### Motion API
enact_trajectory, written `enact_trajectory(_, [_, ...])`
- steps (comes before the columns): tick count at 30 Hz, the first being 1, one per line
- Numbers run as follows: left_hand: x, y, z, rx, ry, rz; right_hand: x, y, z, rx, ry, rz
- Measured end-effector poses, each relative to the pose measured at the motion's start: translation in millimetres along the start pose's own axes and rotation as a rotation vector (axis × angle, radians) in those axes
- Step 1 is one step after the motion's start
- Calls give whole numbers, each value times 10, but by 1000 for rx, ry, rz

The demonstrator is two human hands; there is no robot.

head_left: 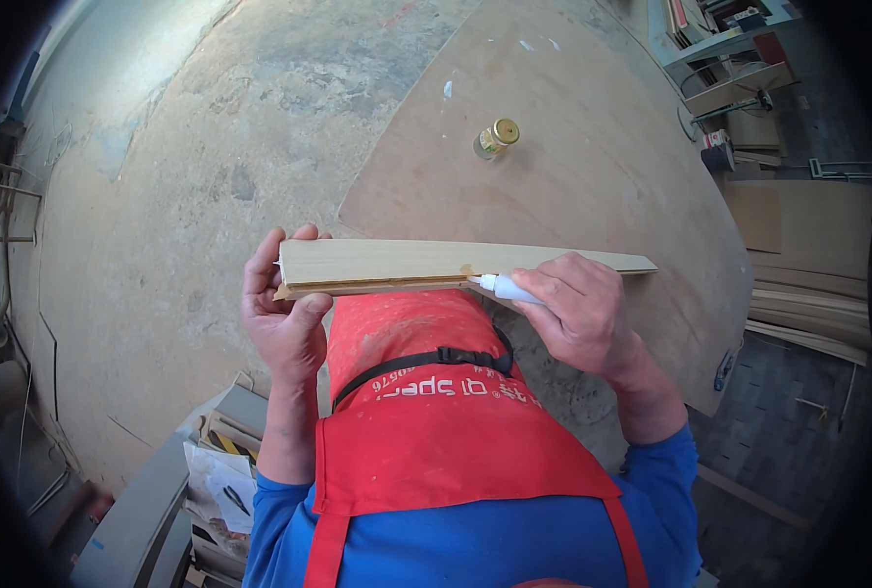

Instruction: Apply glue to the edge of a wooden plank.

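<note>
A long pale wooden strip (387,259) lies crosswise in front of my red apron, with a narrow groove or seam along its near edge. My left hand (287,304) grips its left end, thumb on the near side and fingers round the far side. In my right hand (583,309) is a small white squeeze bottle (510,288), tilted so that its thin nozzle points left. The nozzle tip meets the strip's near edge, beside a small brownish patch on the wood. Whether the nozzle touches the wood or hovers just over it, I cannot tell.
Beyond the strip, a glass jar with a gold lid (505,131) stands on a large brown board (593,167). Stacked sheets (808,284) are at the right, and a workbench (740,39) at the far right. A grey table (142,524) with papers (222,485) is at the lower left.
</note>
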State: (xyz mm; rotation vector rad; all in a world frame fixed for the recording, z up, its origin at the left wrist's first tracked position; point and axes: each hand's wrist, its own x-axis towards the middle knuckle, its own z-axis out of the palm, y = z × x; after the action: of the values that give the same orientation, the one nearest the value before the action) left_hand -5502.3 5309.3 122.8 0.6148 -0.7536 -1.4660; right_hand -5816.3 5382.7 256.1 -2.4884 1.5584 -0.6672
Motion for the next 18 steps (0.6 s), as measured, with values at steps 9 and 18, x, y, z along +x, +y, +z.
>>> enact_trajectory(9, [36, 4, 22, -8, -4, -5, -6, 27, 42, -14, 22, -31])
enact_trajectory(18, [67, 9, 59, -5, -24, 7, 58, -26, 81, 12, 58, -45])
